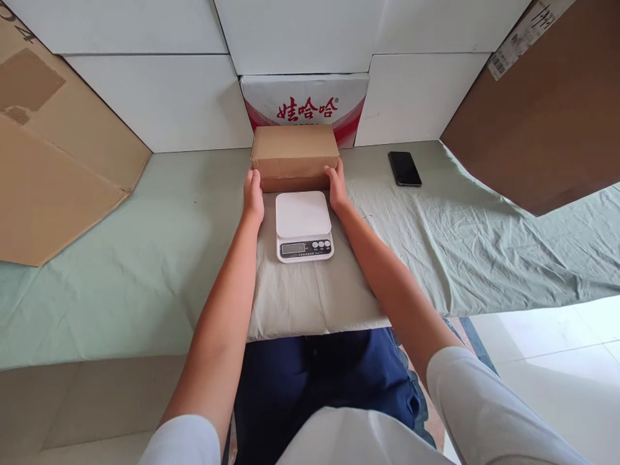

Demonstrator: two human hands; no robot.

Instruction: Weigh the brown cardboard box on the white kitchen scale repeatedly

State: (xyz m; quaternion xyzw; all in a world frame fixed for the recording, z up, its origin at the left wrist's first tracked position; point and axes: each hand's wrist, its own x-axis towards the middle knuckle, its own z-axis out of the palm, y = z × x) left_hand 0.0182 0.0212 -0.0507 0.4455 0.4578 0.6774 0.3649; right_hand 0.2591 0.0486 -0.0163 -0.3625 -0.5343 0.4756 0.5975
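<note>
Both my hands grip a brown cardboard box [295,155] at its two ends. My left hand [253,194] presses on the left end, thumb towards the near corner. On the right end, my right hand [338,185] has its thumb on the front face and its other fingers largely hidden along the side. Just in front of the box, between my forearms, a white digital kitchen scale [303,216] lies flat with a bare platform. Its display and buttons face me, and the screen looks blank.
A black phone [405,168] lies to the right on the green cloth [203,245] covering the table. Behind stand white panels [159,103] and a white-and-red printed carton [310,97]. Large cardboard pieces flank the table at left [72,161] and right [537,123].
</note>
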